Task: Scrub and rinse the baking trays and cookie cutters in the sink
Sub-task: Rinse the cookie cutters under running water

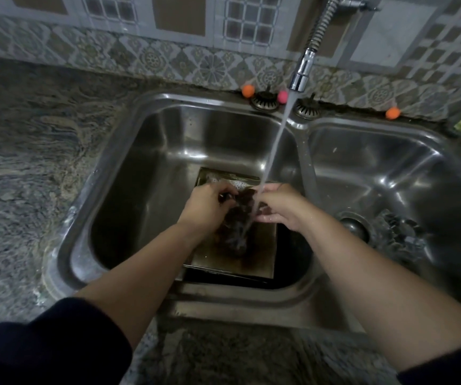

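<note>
Head view: double-bowl steel sink [168,129] set in a marbled stone worktop [29,151]. Both hands are down in the left bowl, under the running water [275,151] from the pull-down faucet [304,70]. Left hand [207,204] has fingers curled, gripping the left edge of a dark object [240,215]; right hand [279,207] has fingers curled on its right edge. Object is blurred and wet, cannot tell whether it is a cookie cutter or a scrubber. The stream lands on it between the two hands.

Square baking tray [259,254] lies flat on the floor of the left bowl, directly beneath the hands, with brown staining near its front edge. A pale perforated piece [237,185] shows on the tray's far end, just behind the fingers.

Right bowl: round drain plug [354,226] with a dark crumpled mass [401,232] beside it; can't identify it.

On the sink's back rim: two strainer caps [265,101], and small orange [247,90] and pink [282,96] balls along the tile backsplash [151,58]. Dark sleeves [51,348] are pushed up on both forearms.
</note>
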The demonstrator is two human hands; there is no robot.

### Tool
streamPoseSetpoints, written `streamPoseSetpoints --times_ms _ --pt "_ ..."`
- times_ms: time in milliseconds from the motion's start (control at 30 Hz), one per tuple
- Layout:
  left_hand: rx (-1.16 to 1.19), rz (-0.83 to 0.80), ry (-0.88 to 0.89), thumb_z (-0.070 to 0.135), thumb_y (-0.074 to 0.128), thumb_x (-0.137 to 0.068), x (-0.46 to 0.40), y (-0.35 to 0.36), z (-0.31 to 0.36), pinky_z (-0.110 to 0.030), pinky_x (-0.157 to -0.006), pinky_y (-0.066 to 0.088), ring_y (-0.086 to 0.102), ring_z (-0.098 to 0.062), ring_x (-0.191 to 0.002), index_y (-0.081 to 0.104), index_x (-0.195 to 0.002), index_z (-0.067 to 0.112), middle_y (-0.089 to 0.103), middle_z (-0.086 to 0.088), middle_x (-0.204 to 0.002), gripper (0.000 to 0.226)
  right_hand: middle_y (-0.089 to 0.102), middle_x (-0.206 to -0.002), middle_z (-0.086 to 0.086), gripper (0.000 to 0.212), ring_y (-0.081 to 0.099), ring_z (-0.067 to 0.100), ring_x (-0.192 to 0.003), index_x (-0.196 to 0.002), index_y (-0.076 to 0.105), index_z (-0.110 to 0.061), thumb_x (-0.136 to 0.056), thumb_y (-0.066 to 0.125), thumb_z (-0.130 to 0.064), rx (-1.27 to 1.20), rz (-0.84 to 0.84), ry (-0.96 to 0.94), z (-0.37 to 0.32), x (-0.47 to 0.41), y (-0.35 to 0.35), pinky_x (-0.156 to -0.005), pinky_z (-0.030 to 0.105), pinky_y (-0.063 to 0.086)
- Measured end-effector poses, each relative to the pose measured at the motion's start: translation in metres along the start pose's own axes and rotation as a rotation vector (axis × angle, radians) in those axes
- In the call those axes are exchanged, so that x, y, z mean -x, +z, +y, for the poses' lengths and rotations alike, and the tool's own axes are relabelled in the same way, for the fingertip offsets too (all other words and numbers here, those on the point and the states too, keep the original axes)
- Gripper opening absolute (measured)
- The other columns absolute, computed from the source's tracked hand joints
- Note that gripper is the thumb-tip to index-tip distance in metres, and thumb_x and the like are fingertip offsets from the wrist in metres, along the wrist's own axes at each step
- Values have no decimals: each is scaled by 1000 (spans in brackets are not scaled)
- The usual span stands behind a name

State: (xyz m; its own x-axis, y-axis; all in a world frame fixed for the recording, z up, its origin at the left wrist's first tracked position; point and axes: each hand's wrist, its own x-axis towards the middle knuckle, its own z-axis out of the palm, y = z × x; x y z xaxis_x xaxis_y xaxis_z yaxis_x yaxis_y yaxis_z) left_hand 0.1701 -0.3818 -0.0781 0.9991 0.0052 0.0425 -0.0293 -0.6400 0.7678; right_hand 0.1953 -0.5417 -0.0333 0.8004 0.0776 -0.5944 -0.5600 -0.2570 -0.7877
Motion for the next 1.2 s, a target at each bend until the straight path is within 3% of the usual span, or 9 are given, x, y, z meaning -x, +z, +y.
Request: streamPoseSetpoints --times_ms 133,300,467,667,733,833,967,1067,1200 --pt "-37 71 51 9 73 -79 3 -6 2 -22 -80 50 60 -9 -85 72 -96 23 66 7 -102 22 67 -106 17 18 66 29 -94 -107 62 -6 -97 55 -19 -240 -157 151 3 6 -7 -71 33 59" --pt "163 0 -85 2 73 -78 6 -10 10 0 -71 45 63 -8 -90 68 -110 13 66 5 -97 34 68 -105 14 22 67 22 -92 -109 64 -3 -89 64 -12 -260 -158 98 8 12 -14 -74 29 60" --pt "526 -117 -358 0 53 -94 6 2 19 -16 -61 56 66 -3 -59 64 -117 1 68 -2 -82 25 69 -93 17 25 67 29 -94 -113 62 3 -93 59 -12 -301 -198 103 10 21 -27 -74 28 60" --pt "624 -169 -437 2 52 -95 5 10 30 -22 -69 57 66 -14 -73 67 -108 2 69 -12 -95 20 65 -115 21 30 64 25 -99 -125 55 2 -97 51 -9 -218 -293 155 9 34 -34 -83 29 55" --pt "670 -184 -476 8 52 -96 4 11 33 -24 -70 59 69 -19 -77 67 -109 2 70 -12 -96 20 61 -126 20 38 60 23 -107 -130 53 -1 -92 59 -5 -68 -251 66 12 35 -33 -94 33 51" --pt "729 -192 -551 20 58 -94 2 10 33 -33 -77 59 72 -23 -83 66 -111 4 71 -13 -99 24 56 -134 3 57 53 14 -116 -135 52 -16 -82 73 -9 490 -56 -238 19 33 -34 -101 27 42" --pt "675 -236 -463 5 57 -93 9 8 34 -33 -86 56 70 -22 -92 66 -103 8 71 -12 -99 14 51 -135 -3 58 44 12 -127 -135 53 -18 -81 73 -10 911 35 -630 29 31 -34 -104 14 28" --pt "647 -194 -393 0 62 -88 14 10 37 -33 -85 56 69 -19 -91 68 -92 18 72 -11 -100 19 51 -126 -1 53 44 13 -119 -131 56 -13 -81 73 -7 1059 88 -821 35 34 -37 -98 4 21" --pt "483 -127 -288 11 65 -88 14 22 50 -35 -85 56 68 -18 -87 69 -91 27 72 0 -93 17 48 -118 -3 50 44 14 -112 -125 60 -17 -77 76 -10 1120 259 -885 36 46 -64 -98 20 36"
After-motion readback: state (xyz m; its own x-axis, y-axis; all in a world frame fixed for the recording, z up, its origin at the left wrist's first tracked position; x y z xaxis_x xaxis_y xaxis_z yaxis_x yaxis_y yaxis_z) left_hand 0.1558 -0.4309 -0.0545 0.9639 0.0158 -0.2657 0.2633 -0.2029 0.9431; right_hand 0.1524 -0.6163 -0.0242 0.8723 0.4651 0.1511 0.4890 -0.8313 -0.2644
